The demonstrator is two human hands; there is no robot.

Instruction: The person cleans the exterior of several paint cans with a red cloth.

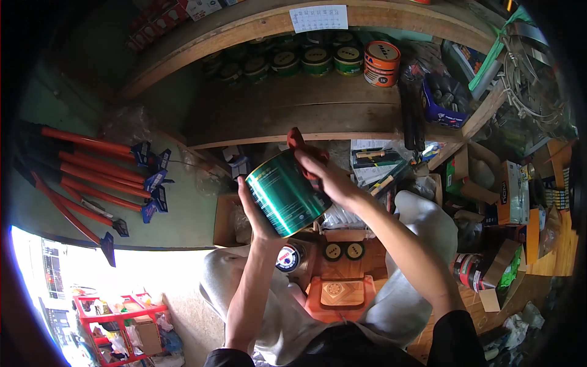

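A shiny green can [282, 194] with gold rims is raised in front of me, tilted. My left hand [257, 217] grips its left side, with the thumb along the wall and the other fingers hidden behind it. On the can's right side, my right hand [327, 177] is closed on a red cloth [296, 139] that bunches above the can and under the fingers. Part of the cloth is hidden between hand and can. Small print shows on the can's wall.
On the wooden shelf [275, 116] stand several green cans [316, 61] and an orange can [381, 63]. Orange-handled tools [104, 168] hang at left. Two round tins [343, 251] lie below, near an orange stool [340, 295]. Opened boxes [480, 171] crowd the right.
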